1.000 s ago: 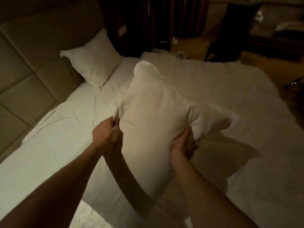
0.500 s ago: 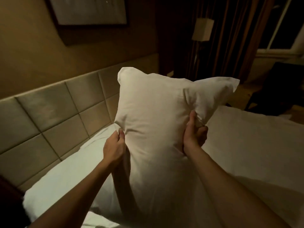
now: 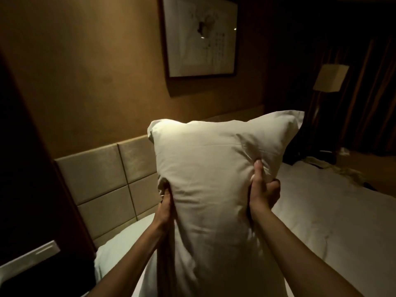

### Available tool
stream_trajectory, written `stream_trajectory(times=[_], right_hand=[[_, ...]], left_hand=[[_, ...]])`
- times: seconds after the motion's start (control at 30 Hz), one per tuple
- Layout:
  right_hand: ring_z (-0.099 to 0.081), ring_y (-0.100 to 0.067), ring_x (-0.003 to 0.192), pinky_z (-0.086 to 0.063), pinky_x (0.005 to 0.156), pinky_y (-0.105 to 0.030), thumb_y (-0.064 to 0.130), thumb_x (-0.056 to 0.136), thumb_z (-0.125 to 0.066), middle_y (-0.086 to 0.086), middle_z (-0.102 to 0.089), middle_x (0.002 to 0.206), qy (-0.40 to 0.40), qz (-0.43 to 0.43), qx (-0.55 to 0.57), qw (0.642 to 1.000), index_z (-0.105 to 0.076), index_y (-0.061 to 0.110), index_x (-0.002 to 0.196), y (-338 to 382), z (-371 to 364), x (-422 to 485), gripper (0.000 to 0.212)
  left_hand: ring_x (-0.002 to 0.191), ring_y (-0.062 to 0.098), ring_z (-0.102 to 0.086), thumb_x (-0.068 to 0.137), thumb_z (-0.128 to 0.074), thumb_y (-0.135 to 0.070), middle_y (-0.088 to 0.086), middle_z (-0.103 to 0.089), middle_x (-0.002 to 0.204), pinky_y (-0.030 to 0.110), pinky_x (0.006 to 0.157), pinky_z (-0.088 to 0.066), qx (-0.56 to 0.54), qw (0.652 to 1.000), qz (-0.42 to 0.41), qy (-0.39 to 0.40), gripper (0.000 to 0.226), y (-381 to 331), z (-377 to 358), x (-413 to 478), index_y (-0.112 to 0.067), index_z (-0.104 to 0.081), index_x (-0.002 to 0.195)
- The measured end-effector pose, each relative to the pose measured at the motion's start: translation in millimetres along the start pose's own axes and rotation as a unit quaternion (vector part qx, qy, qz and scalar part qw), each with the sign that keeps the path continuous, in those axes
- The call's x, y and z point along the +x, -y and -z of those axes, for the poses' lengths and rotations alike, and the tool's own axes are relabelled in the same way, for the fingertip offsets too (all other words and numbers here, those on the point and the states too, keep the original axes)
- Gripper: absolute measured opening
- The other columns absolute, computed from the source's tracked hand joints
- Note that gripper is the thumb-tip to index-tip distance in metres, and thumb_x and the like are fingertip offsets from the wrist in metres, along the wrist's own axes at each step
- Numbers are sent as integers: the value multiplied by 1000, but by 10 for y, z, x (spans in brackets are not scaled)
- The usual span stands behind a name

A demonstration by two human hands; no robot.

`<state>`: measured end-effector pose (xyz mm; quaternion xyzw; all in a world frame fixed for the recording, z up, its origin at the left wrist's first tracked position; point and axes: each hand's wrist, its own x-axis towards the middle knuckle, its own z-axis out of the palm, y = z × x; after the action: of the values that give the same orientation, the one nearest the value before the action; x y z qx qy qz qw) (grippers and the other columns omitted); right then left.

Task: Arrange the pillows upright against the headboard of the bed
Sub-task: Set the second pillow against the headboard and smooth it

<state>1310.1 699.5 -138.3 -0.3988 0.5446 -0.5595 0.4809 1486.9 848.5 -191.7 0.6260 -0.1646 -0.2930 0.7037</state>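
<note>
Pillow (image 3: 214,179) held upright — L grip (image 3: 166,205), R grip (image 3: 264,194) clutch side edges; headboard (image 3: 102,179) behind, bed (image 3: 332,228) stretches R.

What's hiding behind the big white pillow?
The padded headboard runs behind the pillow, with the brown wall above it. Whatever sits directly behind the pillow is covered.

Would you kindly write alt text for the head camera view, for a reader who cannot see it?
A person holds a white pillow upright over a bed in a dim room, the left grip on its left edge and the right grip on its right edge. Behind it are a padded headboard, a framed picture and a lamp.
</note>
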Motion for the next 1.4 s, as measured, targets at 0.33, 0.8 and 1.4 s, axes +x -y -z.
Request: stream_trajectory(times=[0.33,0.8,1.4], right_hand=[[-55,-33,117,-39,91,-32,57,87,-59,-16,-61,126,69,42,-19,997,-58,7,122,-150,-1240,-509,61],[-52,-30,116,-41,98,-37,66,84,-59,-9,-57,123,137,40,-73,987,-51,11,126,-306,-2446,-702,70],[-55,-31,117,-46,102,-46,76,79,-54,-8,-59,129,171,7,-131,977,-51,18,133,-1224,-3831,393,80]], left_hand=[[109,31,-65,61,-56,-70,16,-73,110,49,102,-49,-28,999,10,-25,76,-151,1082,912,-9,-76,101],[88,23,-67,70,-52,-60,14,-74,106,26,67,-50,6,997,70,23,67,-374,1867,1576,-8,-74,107],[78,18,-74,104,-40,-14,12,-77,91,24,67,-58,-34,991,116,57,33,311,1671,2915,1,-69,107]])
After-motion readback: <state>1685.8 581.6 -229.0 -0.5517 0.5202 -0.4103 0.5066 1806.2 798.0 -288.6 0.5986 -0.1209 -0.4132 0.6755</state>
